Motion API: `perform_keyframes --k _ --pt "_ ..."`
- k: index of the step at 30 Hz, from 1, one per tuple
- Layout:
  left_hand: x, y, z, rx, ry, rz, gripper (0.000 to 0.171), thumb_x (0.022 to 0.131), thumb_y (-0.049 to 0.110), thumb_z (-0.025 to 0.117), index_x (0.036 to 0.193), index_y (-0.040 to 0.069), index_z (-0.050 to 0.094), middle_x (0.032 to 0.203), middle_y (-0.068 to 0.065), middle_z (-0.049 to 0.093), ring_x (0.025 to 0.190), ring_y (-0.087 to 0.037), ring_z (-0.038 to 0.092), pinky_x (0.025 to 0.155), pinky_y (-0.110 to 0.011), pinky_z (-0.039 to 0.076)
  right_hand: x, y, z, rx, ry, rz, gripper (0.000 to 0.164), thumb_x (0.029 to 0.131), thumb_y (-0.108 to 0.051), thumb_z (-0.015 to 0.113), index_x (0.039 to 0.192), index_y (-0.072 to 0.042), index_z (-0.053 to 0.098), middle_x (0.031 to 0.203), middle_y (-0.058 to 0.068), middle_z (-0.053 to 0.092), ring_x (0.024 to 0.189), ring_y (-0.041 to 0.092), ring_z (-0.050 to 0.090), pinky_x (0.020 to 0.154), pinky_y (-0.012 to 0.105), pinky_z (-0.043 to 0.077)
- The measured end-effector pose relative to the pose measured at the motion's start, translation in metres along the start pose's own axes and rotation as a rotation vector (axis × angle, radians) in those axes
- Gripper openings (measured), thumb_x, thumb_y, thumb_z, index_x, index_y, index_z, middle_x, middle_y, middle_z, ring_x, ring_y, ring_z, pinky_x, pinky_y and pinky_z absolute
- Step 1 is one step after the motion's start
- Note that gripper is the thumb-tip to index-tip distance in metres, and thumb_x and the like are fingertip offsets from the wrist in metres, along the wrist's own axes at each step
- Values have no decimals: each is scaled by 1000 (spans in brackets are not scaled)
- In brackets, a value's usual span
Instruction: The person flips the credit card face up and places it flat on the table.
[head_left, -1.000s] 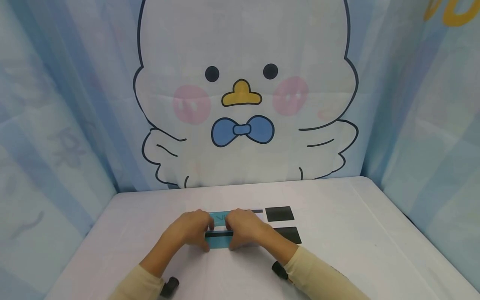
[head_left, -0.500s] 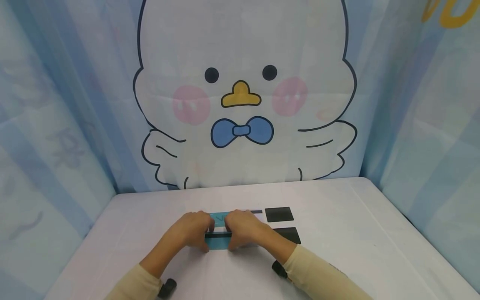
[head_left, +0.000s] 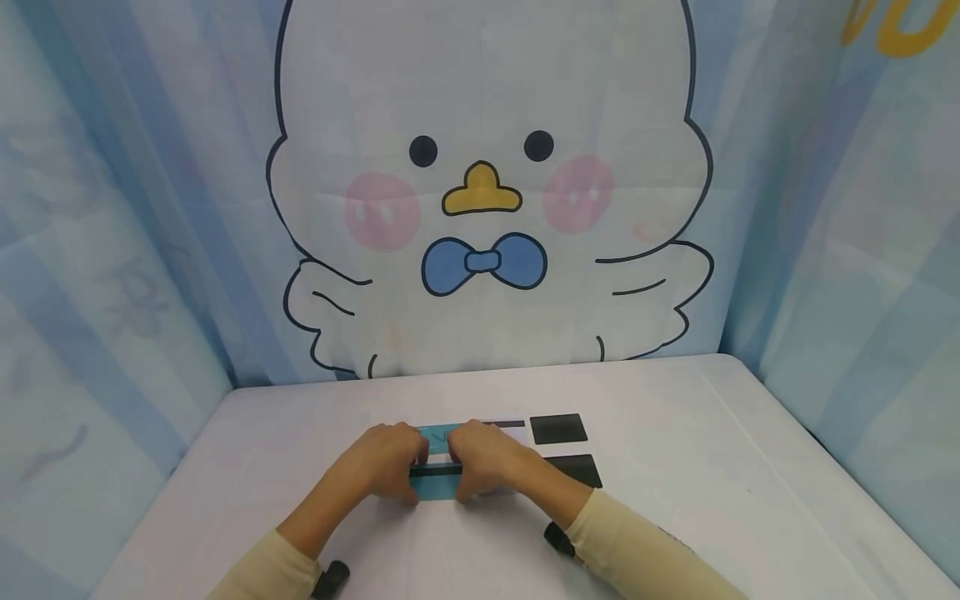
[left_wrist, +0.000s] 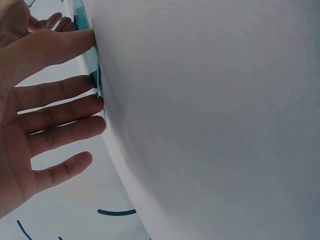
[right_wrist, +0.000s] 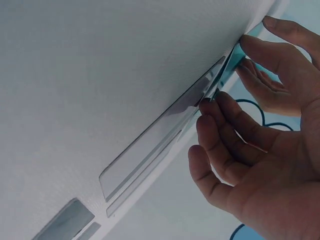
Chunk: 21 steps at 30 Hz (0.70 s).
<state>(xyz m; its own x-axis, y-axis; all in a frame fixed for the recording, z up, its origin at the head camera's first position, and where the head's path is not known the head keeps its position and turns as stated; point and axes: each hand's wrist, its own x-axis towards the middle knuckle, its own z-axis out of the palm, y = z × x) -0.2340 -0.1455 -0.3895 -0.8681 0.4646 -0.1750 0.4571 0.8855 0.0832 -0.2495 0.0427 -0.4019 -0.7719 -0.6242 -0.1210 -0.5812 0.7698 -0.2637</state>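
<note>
A teal card with a dark stripe (head_left: 437,487) lies near the middle of the white table. My left hand (head_left: 387,460) pinches its left end, thumb at the near edge and fingertips at the far edge. Further right along the same card, my right hand (head_left: 489,460) pinches it the same way, thumb and fingers across its width. The right wrist view shows the teal card (right_wrist: 234,60) tilted between thumb and fingertips. Just behind it is another teal card with lettering (head_left: 435,437), partly hidden by the right hand.
A pale card with a dark stripe (head_left: 516,433) lies beyond the right hand. Two black cards (head_left: 558,428) lie to its right, the nearer one partly behind the right wrist. A pale card (right_wrist: 150,150) lies flat beside the right fingers. Printed cloth surrounds the table (head_left: 705,483).
Almost nothing differs; both hands stay on the teal card at the same spot. The head view has shifted very slightly.
</note>
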Motion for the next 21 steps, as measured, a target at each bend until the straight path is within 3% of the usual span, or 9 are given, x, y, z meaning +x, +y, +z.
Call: perform_keyframes --k 7,14,21 --pt "-1 -1 0 6 7 9 39 68 30 97 97 14 77 87 6 72 77 -10 60 80 -36 56 -3 -1 -1 23 -10 -11 47 71 -26 95 108 -11 70 93 -5 67 79 6 55 74 22 51" --pt "-1 -5 5 17 25 26 39 68 33 96 98 16 77 88 6 71 79 -10 58 82 -38 54 -4 -1 -2 26 8 -15 45 70 -22 94 107 -10 70 93 -5 68 79 6 56 73 23 52" --pt "-5 -9 4 -76 34 13 41 67 32 97 99 15 76 88 6 69 78 -10 58 80 -37 54 -4 0 -1 24 25 -25 44 71 -26 94 105 -10 72 93 -5 71 78 6 57 74 24 52"
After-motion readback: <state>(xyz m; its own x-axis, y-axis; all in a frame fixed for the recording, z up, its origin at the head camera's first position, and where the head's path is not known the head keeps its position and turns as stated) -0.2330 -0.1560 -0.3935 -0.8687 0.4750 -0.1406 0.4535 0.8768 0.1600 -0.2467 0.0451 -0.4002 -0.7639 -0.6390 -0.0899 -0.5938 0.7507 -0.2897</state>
